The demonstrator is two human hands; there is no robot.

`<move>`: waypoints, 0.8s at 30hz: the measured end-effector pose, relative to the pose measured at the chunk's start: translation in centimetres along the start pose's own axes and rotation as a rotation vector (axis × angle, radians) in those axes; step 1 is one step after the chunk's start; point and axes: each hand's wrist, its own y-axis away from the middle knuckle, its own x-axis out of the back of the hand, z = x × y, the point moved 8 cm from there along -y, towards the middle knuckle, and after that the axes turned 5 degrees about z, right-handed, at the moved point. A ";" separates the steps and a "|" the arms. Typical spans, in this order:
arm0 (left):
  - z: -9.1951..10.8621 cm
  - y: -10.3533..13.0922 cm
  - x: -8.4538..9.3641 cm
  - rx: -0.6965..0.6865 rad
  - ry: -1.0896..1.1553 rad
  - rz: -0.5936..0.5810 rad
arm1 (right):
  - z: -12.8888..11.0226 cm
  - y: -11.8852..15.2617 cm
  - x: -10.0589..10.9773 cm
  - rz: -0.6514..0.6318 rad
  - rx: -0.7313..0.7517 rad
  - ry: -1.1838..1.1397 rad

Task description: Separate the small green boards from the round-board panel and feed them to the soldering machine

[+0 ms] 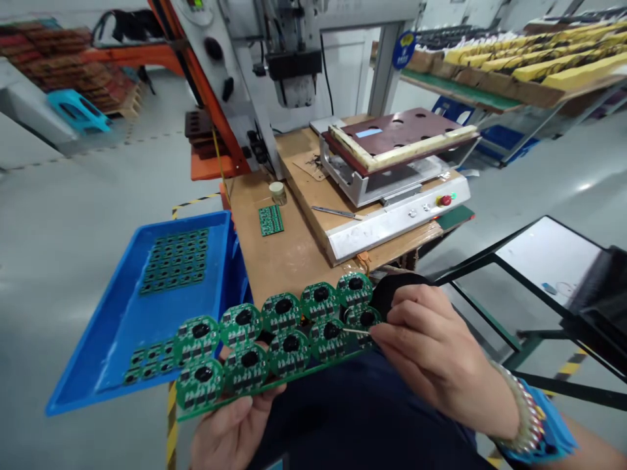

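A green circuit board panel (289, 314), made of two rows of rounded boards with black round blobs, is held tilted over my lap. My left hand (235, 427) grips its lower left edge from beneath, the thumb in front and some fingers hidden behind. In my right hand (435, 346) a thin pale stick (356, 331) is pinched between thumb and forefinger. Its tip points left, at the black blob of a board in the lower row; whether it touches I cannot tell. A beaded bracelet and a blue band circle my right wrist.
Left of the bench (264, 261) is a blue tray (122, 326) with more circuit panels. A small green panel (271, 220), a jar (277, 192) and a tweezer-like tool (337, 213) lie on the bench. Behind stands a machine with a brown fixture plate (401, 137) and a red button (445, 200).
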 end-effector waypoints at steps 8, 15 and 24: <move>-0.5 0.1 0.9 0.057 -0.037 -0.006 | -0.1 -0.3 0.0 0.020 0.002 0.005; 0.1 -0.1 -0.4 0.007 -0.045 -0.004 | 0.1 -0.3 0.0 0.006 -0.011 0.000; 0.0 -0.3 -0.7 0.009 0.027 -0.028 | -0.2 -0.1 0.2 -0.001 0.016 -0.009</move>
